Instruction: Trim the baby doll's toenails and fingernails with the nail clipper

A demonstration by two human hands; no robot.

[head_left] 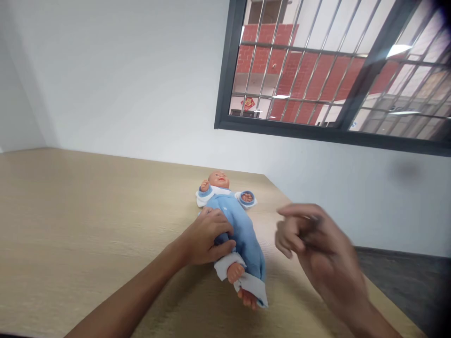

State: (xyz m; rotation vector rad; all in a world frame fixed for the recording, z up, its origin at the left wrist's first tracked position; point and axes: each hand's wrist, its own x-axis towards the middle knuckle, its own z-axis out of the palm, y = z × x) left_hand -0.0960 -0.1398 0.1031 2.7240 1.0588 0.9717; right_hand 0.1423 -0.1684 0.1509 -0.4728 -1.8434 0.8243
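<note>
Baby doll (229, 206) in a blue suit (246, 249) lies on its back on the wooden counter (88, 211), head toward 12 o'clock. The left grip (207, 237) is closed around the doll's middle from the 9 o'clock side, holding it through the cloth. The right grip (313, 239), blurred and loosely curled, hangs empty at 3 o'clock, apart from the doll.

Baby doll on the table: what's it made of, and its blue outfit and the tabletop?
The baby doll looks like smooth moulded vinyl or plastic, from its slight sheen. Its blue outfit seems soft matte cloth, from its folds. The tabletop looks like wood-grain laminate or veneer, satin finish; the look can't settle which.
</note>
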